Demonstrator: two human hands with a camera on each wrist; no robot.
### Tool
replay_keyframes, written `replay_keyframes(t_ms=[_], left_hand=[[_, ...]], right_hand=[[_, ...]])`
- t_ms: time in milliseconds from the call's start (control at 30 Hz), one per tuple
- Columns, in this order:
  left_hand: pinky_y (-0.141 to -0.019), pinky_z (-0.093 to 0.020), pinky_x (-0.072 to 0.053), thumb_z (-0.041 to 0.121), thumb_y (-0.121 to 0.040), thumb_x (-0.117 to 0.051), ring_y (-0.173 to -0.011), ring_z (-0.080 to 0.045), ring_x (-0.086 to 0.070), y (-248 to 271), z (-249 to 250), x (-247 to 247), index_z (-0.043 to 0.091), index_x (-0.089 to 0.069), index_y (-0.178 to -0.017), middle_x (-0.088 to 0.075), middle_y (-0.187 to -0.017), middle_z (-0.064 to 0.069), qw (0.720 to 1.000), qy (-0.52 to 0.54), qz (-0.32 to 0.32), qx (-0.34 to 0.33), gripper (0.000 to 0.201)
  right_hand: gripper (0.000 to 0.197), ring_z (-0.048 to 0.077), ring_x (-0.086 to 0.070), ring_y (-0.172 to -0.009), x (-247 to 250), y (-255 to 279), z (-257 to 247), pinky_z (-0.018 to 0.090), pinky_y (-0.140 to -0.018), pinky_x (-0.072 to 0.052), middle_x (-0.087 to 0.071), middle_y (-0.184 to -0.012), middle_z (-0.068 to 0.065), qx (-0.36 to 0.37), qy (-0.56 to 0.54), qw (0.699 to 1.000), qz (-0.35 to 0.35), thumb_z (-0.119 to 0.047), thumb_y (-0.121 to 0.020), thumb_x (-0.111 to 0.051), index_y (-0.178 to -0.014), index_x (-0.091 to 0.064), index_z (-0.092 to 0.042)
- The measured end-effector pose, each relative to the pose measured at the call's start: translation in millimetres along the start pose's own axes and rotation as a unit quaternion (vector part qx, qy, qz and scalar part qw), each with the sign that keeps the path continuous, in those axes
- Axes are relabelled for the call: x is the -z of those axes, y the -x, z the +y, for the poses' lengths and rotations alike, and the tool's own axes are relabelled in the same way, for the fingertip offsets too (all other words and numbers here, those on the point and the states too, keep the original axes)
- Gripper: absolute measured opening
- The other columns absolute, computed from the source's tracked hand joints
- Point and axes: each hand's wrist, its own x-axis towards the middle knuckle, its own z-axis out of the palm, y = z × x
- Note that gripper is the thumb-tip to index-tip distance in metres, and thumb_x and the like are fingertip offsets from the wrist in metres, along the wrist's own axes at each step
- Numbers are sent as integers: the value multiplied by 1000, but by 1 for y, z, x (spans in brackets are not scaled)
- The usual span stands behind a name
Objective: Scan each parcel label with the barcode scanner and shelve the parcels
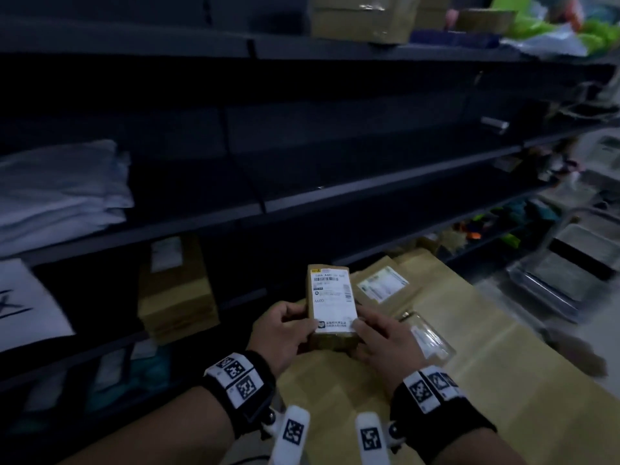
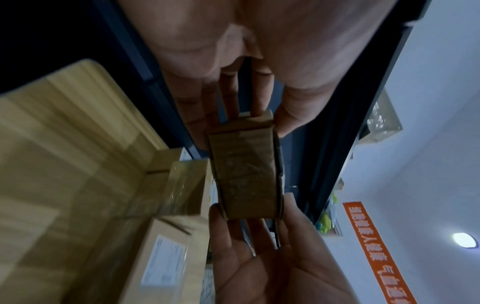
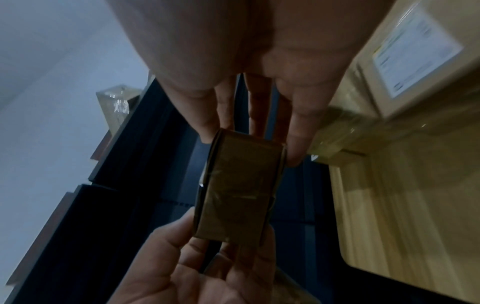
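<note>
A: Which step is this, in your opinion?

B: I think the person is reading the label before scanning. The small parcel is held with the label side up, and no barcode scanner is visible in any view.

A: How to do it well?

B: Keep the barcode at the far end of the label uncovered and flat. The thumbs are now on the near corners only, which is good. One hand must later become free for the scanner, so the other hand should take a firm hold around the sides first; the box is light and narrow, so I judge this is easy.

A: Where is the parcel, compared to the hands?

B: Between them. The left hand grips its left side, the right hand its right side, fingers curled under and thumbs on top. It is lifted above the big cardboard boxes, in front of the dark shelves, where some parcels already stand
</note>
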Motion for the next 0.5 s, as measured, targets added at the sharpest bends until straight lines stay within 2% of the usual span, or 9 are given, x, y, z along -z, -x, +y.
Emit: replay_keyframes(t_ms=[67,167,267,367,433,500], left_hand=[[-83,-52,-64,10,-86,-80,-90,-30,-78,-10,4,30,11,-70,-105,-81,-98,-7,1000,-7,24,-7,21],[-83,-47,-64,12,-88,-80,-91,-27,-78,-29,9,75,12,-70,-106,-80,-99,-7,998,-21,58,-21,20],[-87,-46,-62,19,-87,-81,-92,-22,-78,-52,12,122,16,-73,-103,-81,-99,-2,996,-35,83,-19,18],[-89,-48,-61,27,-79,-83,-93,-23,-78,-75,14,166,19,-75,-99,-82,-96,1,992,-37,118,-3,23],[-77,-37,-64,19,-84,-82,-93,-25,-78,-90,14,190,15,-75,-100,-82,-95,-1,989,-28,148,6,18],[-65,-28,-61,13,-90,-78,-86,-23,-77,-102,16,214,14,-74,-100,-81,-96,-5,984,-27,175,14,11]], right_hand=[[25,10,-79,-83,-30,-17,-8,25,-69,-63,-84,-107,-3,8,2,1000,-25,-16,-105,-67,-121,-76,-35],[25,17,-81,-96,-80,-45,-17,28,-74,-66,-84,-110,-2,-6,-5,998,-55,-16,-106,-67,-126,-75,-28],[26,20,-79,-107,-131,-71,-25,39,-86,-68,-82,-116,-1,-19,-7,995,-95,-17,-106,-67,-129,-75,-26],[27,23,-77,-110,-180,-96,-31,46,-92,-67,-80,-119,3,-39,-5,992,-122,-16,-106,-67,-131,-74,-21],[23,22,-77,-110,-210,-111,-35,45,-93,-66,-80,-120,4,-47,1,987,-151,-15,-106,-66,-126,-75,-22],[18,20,-76,-111,-239,-124,-40,39,-91,-65,-81,-116,-3,-51,17,982,-179,-16,-107,-65,-116,-75,-28]])
